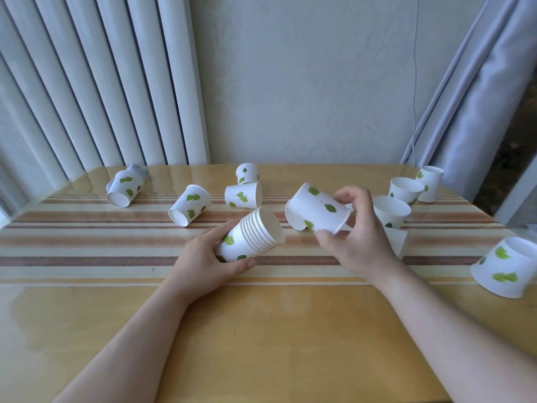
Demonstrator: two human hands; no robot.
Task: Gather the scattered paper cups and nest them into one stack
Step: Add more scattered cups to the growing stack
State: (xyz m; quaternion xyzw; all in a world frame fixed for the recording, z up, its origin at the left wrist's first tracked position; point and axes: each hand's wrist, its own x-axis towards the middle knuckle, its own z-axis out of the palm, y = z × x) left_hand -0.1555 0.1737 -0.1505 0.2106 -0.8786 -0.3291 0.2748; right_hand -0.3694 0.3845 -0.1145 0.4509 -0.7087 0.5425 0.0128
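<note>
Nested: stack (252,238) of several cups, clasped in left hand (203,261) grip.
Next: single cup (318,210), pinched in right hand (356,239) grip.
Left: about nine loose cups across tabletop (261,330) far edge and right corner.

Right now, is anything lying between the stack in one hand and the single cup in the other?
No. In the head view, only bare striped cloth separates stack from single cup.

cups (243,196): white, green leaves | table (261,330): tan wood, brown-cream stripes | curtain (87,82): white

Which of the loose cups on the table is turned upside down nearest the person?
The upside-down cup at the table's right edge: rim on the table, base up. Other loose cups sit farther back.
</note>
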